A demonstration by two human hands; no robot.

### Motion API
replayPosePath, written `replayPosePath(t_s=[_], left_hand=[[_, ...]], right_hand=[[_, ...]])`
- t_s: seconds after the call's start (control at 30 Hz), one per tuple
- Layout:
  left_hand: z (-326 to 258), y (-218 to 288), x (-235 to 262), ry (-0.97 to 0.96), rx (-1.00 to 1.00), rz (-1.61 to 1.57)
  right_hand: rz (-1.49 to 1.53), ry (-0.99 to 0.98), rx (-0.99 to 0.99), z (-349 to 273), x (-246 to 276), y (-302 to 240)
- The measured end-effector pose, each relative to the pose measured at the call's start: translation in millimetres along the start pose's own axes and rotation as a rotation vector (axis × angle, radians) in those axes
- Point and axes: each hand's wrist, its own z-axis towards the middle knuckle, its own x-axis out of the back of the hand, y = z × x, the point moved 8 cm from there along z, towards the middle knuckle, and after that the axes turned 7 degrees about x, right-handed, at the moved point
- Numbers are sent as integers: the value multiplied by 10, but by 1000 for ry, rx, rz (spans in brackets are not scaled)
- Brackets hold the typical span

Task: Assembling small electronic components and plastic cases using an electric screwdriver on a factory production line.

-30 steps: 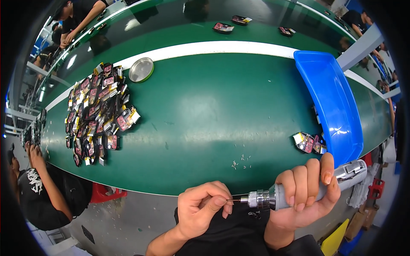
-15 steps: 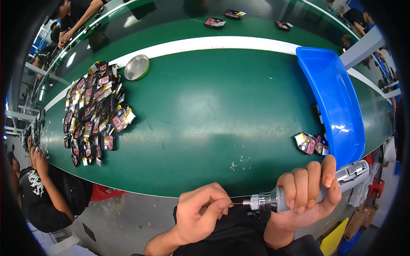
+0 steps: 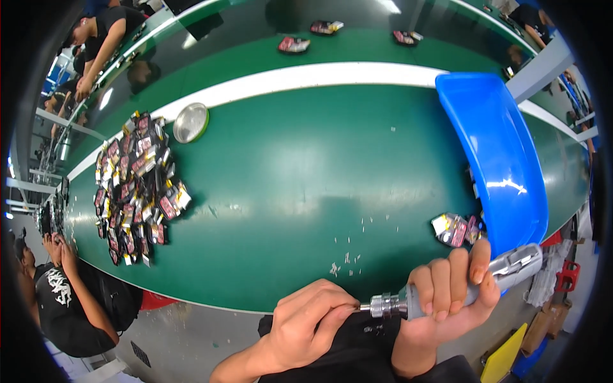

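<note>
My right hand is wrapped round a grey electric screwdriver, held level just past the table's near edge. Its silver chuck points left. There my left hand pinches the thin bit between thumb and forefinger, close to the chuck; the bit's tip is hidden in the fingers. Beyond the right hand, a couple of small black cases with reddish boards and silver-white packs sit against a blue tray. Small pale slivers lie scattered on the green table.
The blue tray stands tilted at the right. A large heap of similar cases covers the table's left, beside a round shallow tin. Past the white rail lie more cases. A co-worker sits at the left.
My left fingers have come closer to the chuck, so less of the bit shows. The screwdriver has shifted slightly left. The cases beyond the rail appear further left, and the view has moved a little.
</note>
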Motion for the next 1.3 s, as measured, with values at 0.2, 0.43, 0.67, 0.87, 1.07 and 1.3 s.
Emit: replayPosePath(t_s=[0.2,0.43,0.67,0.87,1.07,1.3], left_hand=[[1112,16,340,67,-88,756],[2715,-460,895,340,15,1142],[2699,-473,1013,244,-134,1089],[1221,-192,667,-41,-347,935],[165,-53,680,-83,-226,818],[170,50,742,-48,-123,768]], right_hand=[[-110,47,43,40,243,-5],[-166,180,8,-145,415,91],[-127,97,-98,-175,295,125],[-235,107,-59,-135,428,136],[-223,21,-182,-342,252,278],[-214,-37,-406,-666,37,699]])
